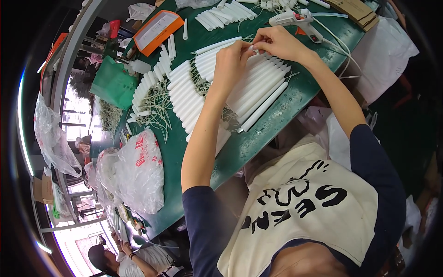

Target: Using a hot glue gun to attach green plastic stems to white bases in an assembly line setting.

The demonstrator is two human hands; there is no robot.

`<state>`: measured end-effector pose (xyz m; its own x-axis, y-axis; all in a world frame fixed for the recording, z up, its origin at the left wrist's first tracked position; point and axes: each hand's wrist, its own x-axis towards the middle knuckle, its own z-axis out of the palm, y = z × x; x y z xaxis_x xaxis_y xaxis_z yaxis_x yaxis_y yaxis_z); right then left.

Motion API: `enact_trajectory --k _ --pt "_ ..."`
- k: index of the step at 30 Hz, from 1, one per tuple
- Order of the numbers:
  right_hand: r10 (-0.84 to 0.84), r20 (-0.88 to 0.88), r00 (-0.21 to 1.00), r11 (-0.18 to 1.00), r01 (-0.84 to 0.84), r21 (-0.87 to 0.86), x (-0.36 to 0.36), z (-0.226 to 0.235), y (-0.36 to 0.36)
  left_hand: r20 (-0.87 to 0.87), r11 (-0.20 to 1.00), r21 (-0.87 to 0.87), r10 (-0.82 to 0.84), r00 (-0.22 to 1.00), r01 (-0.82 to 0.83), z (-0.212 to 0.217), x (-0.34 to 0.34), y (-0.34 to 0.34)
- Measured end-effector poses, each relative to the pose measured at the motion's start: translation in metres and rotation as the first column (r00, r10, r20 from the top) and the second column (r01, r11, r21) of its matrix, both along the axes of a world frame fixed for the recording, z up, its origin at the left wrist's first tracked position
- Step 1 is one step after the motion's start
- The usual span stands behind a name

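Above white tubes, left fingers and right fingers in a pinch around a small white piece.

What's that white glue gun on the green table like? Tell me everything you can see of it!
The white glue gun looks like hard plastic and lies on its side on the green table, front end pointing left. It has an orange trigger and a slanted grip. A pale strip, probably a glue stick, pokes out behind. A white cord leaves the grip's end. Nobody is holding it. I can't tell whether it's hot.
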<state>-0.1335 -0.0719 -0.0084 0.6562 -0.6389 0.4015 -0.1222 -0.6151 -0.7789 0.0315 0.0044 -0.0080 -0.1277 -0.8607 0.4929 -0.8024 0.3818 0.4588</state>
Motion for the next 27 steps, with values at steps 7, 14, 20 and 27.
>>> enact_trajectory --k 7,14,20,27 --pt "-0.183 -0.207 0.961 0.633 -0.046 -0.773 -0.001 -0.006 -0.013 -0.119 0.999 0.037 0.008 0.993 -0.004 0.003 0.001 0.000" --pt "-0.056 -0.234 0.971 0.926 -0.037 -0.376 0.003 -0.003 -0.008 -0.101 0.996 -0.086 -0.009 0.995 0.001 -0.003 -0.001 0.000" --pt "0.000 -0.186 0.983 0.990 -0.026 -0.138 0.006 -0.010 -0.010 0.013 0.995 -0.092 0.027 1.000 -0.025 -0.007 -0.005 0.003" --pt "0.026 -0.301 0.953 0.999 -0.037 -0.029 0.005 -0.018 -0.012 0.068 0.999 -0.041 0.028 0.997 -0.025 -0.006 -0.004 0.008"
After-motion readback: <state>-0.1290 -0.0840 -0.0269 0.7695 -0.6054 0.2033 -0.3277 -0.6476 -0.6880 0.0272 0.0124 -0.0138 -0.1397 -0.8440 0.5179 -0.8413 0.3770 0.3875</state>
